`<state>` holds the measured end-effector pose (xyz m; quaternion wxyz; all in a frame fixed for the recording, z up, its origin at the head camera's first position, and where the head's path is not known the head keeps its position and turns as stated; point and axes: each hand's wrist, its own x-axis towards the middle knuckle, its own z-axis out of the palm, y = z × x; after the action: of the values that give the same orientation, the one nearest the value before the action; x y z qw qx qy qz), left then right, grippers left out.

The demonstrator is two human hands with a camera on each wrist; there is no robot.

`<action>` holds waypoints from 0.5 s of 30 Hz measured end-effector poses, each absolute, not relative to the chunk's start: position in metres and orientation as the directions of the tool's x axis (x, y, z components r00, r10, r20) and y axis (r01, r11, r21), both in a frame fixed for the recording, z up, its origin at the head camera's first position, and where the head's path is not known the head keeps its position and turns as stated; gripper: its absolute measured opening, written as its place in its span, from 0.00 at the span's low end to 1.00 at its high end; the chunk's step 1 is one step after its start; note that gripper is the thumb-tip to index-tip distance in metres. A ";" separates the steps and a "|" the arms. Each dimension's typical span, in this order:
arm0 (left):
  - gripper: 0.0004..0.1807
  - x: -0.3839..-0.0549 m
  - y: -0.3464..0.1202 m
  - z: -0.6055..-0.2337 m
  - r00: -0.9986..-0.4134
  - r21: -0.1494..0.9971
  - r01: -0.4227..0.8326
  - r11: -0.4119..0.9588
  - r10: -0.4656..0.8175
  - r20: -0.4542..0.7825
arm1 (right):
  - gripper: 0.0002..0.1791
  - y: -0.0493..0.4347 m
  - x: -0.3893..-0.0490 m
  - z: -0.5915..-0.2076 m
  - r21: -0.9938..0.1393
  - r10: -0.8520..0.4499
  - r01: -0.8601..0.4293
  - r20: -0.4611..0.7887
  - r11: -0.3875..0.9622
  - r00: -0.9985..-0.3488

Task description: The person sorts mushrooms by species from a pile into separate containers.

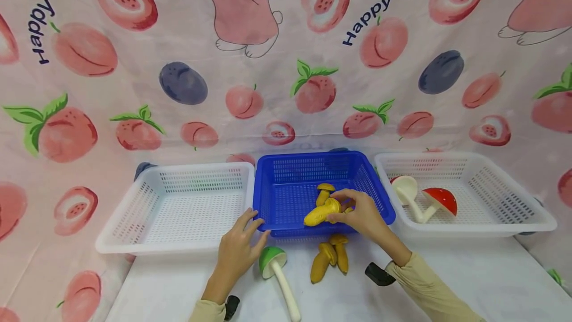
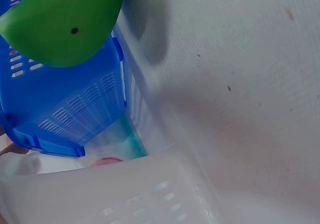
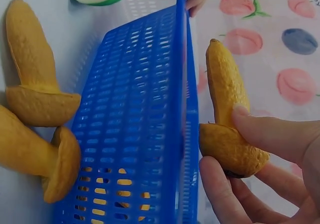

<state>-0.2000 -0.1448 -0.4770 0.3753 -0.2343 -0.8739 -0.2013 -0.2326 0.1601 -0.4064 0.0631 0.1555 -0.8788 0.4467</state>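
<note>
In the head view my right hand (image 1: 362, 215) pinches a yellow toy mushroom (image 1: 319, 212) by its cap, over the front rim of the blue basket (image 1: 286, 232). The right wrist view shows thumb and fingers round the brown-yellow cap, stem pointing up. My left hand (image 1: 239, 247) holds the blue basket's front left corner, thumb in front and fingers at the rim. Inside that basket lies another yellow mushroom (image 1: 324, 193), partly hidden by the held one. A green-capped mushroom (image 1: 281, 282) with a white stem lies on the table beside my left hand.
Two more yellow mushrooms (image 1: 322, 262) lie in front of the blue basket. A white basket (image 1: 178, 252) stands to the left. The right white basket (image 1: 482, 230) holds red-capped mushrooms (image 1: 440, 200). Behind hangs a peach-print cloth (image 1: 277, 78).
</note>
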 end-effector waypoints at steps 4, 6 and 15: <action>0.16 -0.200 -0.146 -0.477 -0.612 0.181 0.561 0.808 0.258 0.748 | 0.23 0.158 -0.241 -0.409 -0.765 -0.197 -0.306 0.234 0.566 -0.952; 0.16 -0.200 -0.146 -0.477 -0.615 0.185 0.561 0.807 0.256 0.746 | 0.23 0.157 -0.244 -0.410 -0.772 -0.185 -0.288 0.221 0.567 -0.957; 0.16 -0.201 -0.146 -0.480 -0.612 0.182 0.557 0.810 0.252 0.749 | 0.23 0.151 -0.257 -0.418 -0.770 -0.166 -0.244 0.180 0.589 -0.970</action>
<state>-0.2010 -0.1465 -0.4799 0.3747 -0.2315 -0.8745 -0.2033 -0.2573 0.1513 -0.4178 0.0444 0.1152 -0.8903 0.4383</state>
